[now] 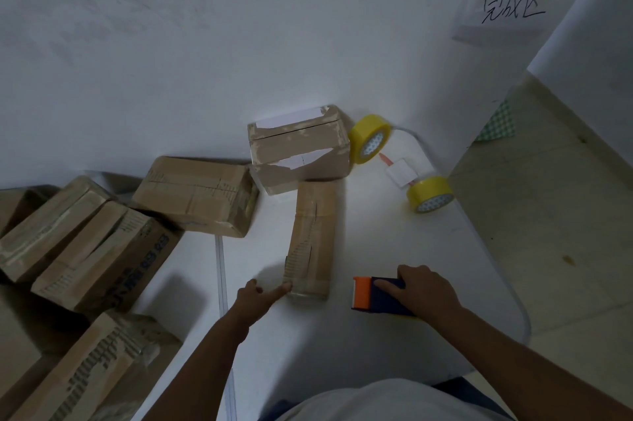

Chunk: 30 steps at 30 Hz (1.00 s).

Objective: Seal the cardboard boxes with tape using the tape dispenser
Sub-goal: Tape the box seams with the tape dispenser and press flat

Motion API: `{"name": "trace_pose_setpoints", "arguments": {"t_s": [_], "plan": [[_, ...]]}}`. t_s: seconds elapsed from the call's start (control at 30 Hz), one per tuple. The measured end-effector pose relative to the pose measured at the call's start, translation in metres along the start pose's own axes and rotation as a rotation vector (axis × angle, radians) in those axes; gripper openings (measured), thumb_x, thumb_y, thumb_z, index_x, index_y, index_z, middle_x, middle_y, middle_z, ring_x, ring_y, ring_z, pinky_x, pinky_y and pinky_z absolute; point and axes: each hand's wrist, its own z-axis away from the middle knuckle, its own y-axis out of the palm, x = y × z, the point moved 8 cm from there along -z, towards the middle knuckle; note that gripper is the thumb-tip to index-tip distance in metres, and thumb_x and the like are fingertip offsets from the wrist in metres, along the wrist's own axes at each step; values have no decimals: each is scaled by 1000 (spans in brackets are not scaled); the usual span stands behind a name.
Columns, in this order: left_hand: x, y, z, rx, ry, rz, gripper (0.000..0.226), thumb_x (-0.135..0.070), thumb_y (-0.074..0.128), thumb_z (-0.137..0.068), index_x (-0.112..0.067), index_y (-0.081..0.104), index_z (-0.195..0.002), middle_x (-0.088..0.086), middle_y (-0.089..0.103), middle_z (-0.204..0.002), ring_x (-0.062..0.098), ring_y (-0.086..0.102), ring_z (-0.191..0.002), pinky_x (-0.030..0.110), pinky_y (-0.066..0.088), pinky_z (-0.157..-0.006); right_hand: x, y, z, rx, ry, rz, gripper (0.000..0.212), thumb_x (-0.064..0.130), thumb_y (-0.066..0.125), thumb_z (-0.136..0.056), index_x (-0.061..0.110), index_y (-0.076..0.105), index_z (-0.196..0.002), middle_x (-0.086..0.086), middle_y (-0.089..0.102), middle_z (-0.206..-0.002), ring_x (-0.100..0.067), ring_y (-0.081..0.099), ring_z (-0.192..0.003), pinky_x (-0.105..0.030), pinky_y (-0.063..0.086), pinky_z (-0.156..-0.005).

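A long narrow cardboard box (312, 235) lies on the white table (394, 249), its near end toward me. My left hand (255, 297) touches that near end's left corner with a straight index finger; the other fingers are curled. To the right, my right hand (424, 290) grips a blue tape dispenser (380, 295) with an orange front, which sits on the table apart from the box. The index finger lies along the dispenser's top.
A larger box (301, 150) and another box (198, 194) lie behind. Several boxes (85, 249) are piled at the left. Two yellow tape rolls (370, 141) (430, 194) and a small white card (400, 172) sit near the table's right edge. A handwritten paper sign (510, 6) hangs on the wall.
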Motion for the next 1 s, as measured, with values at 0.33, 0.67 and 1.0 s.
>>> {"name": "trace_pose_setpoints", "arguments": {"t_s": [0.33,0.67,1.0], "plan": [[-85,78,24,-121,1027,-1180,54,-36,23,-107,-24,9,-157,-4,-3,-163,21,-8,-151,48,-6,-122,2,-1,2,8,-16,-5,57,74,40,-85,18,46,-80,3,49,-73,-16,52,-67,-27,36,-56],[-68,90,-7,-33,991,-1302,62,-51,6,-103,-22,7,-157,-3,-1,-165,21,-9,-151,45,-4,-120,-16,-7,10,-10,-86,51,57,77,36,-84,21,47,-87,3,56,-77,-13,51,-64,-27,38,-55],[-86,88,14,-99,1100,-1237,60,-46,19,-103,-15,39,-150,5,28,-160,32,22,-148,48,14,-115,-25,-21,7,21,-58,63,53,73,42,-86,20,43,-85,-3,61,-87,-14,50,-70,-27,35,-59]]}}
